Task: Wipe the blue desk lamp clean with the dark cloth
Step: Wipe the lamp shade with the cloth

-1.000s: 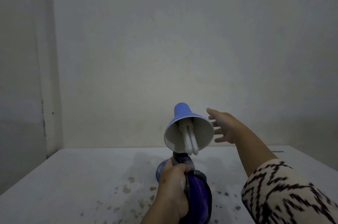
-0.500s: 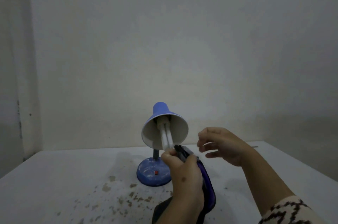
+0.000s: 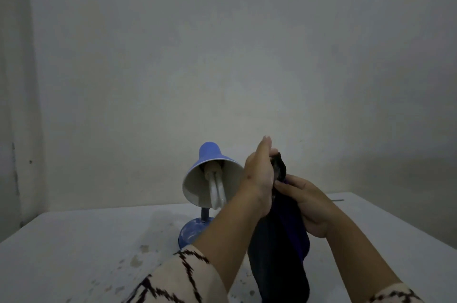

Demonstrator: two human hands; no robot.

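Lamp: blue desk lamp (image 3: 210,154) stands on the white table (image 3: 74,241), left of centre and toward the far wall; the shade tilts toward the camera, showing a white inner face.
Bulb: white twin-tube bulb (image 3: 217,191) hangs inside the shade, its tips past the lower rim.
Base: round blue base (image 3: 189,229), scuffed with pale marks; its near right part is hidden behind the left forearm.
Cloth: dark cloth (image 3: 274,253) hangs in the air right of the lamp — not touching it — with a violet-blue fold along its right edge.
Left hand: left hand (image 3: 259,179) is clenched on the cloth's top end, thumb pointing up; it partly covers the shade's right rim.
Right hand: right hand (image 3: 309,206) pinches the cloth just below the left hand, fingers curled around the fabric.
Sleeves: cream sleeves (image 3: 178,280) with a dark zigzag pattern at both near forearms.
Table surface: brownish specks (image 3: 138,258) scattered near the lamp base.
Surroundings: plain pale wall (image 3: 222,55) behind the table.
Writing: none legible on the lamp or cloth.
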